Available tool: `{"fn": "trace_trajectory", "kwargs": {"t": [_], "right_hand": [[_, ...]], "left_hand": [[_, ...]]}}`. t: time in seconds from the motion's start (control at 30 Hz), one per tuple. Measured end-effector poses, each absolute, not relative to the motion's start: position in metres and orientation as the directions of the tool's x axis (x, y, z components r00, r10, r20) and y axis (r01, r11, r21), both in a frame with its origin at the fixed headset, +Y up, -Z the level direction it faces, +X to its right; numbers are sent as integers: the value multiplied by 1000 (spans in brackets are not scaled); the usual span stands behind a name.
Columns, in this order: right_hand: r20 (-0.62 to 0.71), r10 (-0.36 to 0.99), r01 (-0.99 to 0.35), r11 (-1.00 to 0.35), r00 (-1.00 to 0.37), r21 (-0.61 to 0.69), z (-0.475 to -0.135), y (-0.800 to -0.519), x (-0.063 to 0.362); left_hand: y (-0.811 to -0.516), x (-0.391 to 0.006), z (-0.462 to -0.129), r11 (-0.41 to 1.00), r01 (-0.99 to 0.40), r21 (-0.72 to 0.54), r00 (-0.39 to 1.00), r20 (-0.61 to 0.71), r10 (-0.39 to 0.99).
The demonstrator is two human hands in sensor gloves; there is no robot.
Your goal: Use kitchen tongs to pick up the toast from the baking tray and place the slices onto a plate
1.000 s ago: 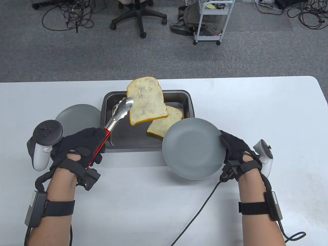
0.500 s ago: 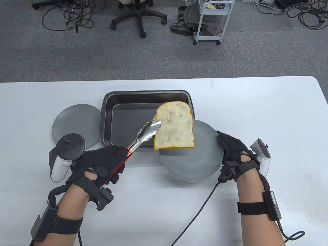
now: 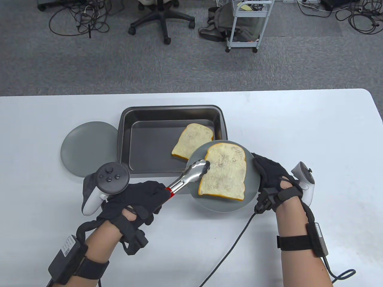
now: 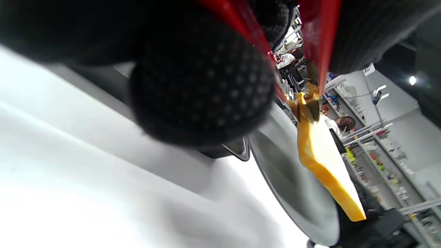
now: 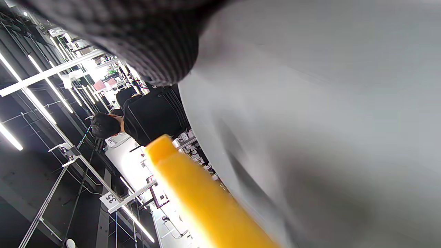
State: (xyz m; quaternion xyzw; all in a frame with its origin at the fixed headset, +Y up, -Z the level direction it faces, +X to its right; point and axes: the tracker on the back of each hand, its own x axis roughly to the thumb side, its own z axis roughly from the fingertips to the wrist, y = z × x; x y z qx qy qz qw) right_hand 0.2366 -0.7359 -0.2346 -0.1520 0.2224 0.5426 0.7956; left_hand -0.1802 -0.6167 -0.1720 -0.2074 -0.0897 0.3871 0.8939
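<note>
— What have I got in the left hand (image 3: 134, 198)?

— Its fingers are curled round the red handles of the kitchen tongs (image 3: 188, 176), and the steel tips are clamped on the near-left edge of a toast slice (image 3: 224, 173). That slice is over the grey plate (image 3: 194, 194); I can't tell whether it lies flat on it.

— And my right hand (image 3: 273, 176)?

— It grips the plate's right rim, holding it over the baking tray's (image 3: 167, 112) near-right corner. A second toast slice (image 3: 193, 140) lies in the tray, beside the plate's far-left edge. A second grey plate (image 3: 86, 146) sits left of the tray.
</note>
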Motion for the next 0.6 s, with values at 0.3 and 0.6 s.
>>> {"fn": "trace_trajectory", "kwargs": {"t": [0.3,0.6], "right_hand": [[-522,797,-934,358,303,4,-235,-737,236],[-524,797,-935,354,301,2,-235,-737,236]], "left_hand": [[-612,-151,-177,779,-486,-395,834,56,549],[-614,-149,-178,777,-484,-402,838,44,544]]}}
